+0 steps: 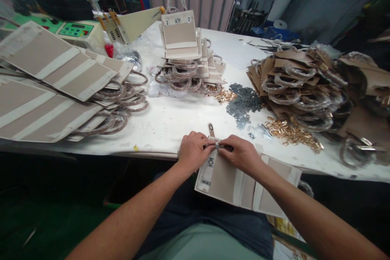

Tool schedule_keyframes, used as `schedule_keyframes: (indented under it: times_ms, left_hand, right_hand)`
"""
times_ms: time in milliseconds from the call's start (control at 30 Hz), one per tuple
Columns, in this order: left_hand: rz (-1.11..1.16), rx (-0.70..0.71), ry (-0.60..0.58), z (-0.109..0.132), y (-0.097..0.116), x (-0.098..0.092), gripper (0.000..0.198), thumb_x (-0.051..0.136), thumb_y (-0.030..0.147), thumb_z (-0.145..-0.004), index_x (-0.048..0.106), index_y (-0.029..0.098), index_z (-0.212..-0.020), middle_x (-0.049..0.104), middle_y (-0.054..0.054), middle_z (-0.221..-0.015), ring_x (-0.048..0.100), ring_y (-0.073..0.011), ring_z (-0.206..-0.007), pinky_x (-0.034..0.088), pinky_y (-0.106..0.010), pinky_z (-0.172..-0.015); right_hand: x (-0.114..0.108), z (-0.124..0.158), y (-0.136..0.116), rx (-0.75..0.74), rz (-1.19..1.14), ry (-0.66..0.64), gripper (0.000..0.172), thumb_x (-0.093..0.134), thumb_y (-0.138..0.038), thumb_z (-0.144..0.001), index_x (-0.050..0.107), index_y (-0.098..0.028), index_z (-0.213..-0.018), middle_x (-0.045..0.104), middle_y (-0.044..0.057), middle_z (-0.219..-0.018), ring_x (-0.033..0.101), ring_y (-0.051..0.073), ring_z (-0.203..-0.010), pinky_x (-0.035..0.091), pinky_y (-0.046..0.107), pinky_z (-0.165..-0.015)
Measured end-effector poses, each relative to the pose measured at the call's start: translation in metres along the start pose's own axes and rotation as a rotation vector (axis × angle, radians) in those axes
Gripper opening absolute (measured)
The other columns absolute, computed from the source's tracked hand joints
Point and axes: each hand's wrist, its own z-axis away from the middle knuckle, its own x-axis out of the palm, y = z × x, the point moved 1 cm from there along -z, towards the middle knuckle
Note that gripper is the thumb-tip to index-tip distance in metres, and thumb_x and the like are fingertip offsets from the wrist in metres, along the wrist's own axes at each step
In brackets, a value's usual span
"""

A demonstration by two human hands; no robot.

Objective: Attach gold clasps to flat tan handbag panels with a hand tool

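1. Over the person's lap, just below the near edge of the white table, a flat beige bag panel with cream stripes is held at a slant, with a small metal clasp set near its top edge.
2. The left hand is closed narrowly at that top edge, its fingers pressed toward a small silver metal fitting.
3. The right hand is also closed narrowly, pinching the same fitting from the other side; the fingertips of the two hands nearly meet there.
4. A narrow tan strap is seen standing out above the hands, over the table edge.
5. To the left on the table, large beige striped panels are stacked beside plastic-wrapped ring handles.
6. At the far centre, a stack of assembled beige bags is piled up, with one standing upright on top.
7. To the right, a heap of brown panels with wrapped handles is lying near loose gold metal fittings and dark grey metal pieces.
8. Farther back, a machine with a green control panel is standing at the table's far left corner.
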Motion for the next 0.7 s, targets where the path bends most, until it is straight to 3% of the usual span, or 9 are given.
schedule_keyframes:
  times_ms: [133,433,700]
  left_hand:
    - [-0.003,0.006,0.010,0.000,-0.001,0.000,0.009,0.080,0.036,-0.093,0.083,0.039,-0.101,0.076,0.001,-0.100,0.060,-0.0239,-0.102,0.041,-0.039,-0.083]
    - [0.012,-0.023,-0.018,-0.002,0.002,-0.003,0.012,0.079,0.032,-0.092,0.083,0.037,-0.102,0.075,0.001,-0.103,0.060,-0.0240,-0.104,0.043,-0.039,-0.088]
    - [-0.005,-0.008,-0.054,-0.007,-0.001,-0.006,0.011,0.077,0.032,-0.093,0.083,0.037,-0.100,0.075,0.001,-0.104,0.060,-0.0237,-0.103,0.045,-0.038,-0.087]
  right_hand:
    - [0.013,0.001,0.001,0.007,0.056,0.013,0.012,0.076,-0.023,-0.092,0.078,-0.030,-0.101,0.074,-0.001,-0.098,0.070,0.021,-0.087,0.050,0.031,-0.079]
    - [0.013,0.001,-0.010,0.001,0.210,-0.044,0.012,0.068,-0.024,-0.099,0.078,-0.029,-0.104,0.073,0.000,-0.097,0.070,0.021,-0.089,0.045,0.029,-0.071]
    - [0.014,0.000,-0.011,0.004,0.196,-0.074,0.018,0.066,-0.023,-0.100,0.079,-0.031,-0.110,0.073,0.001,-0.097,0.069,0.021,-0.089,0.045,0.029,-0.073]
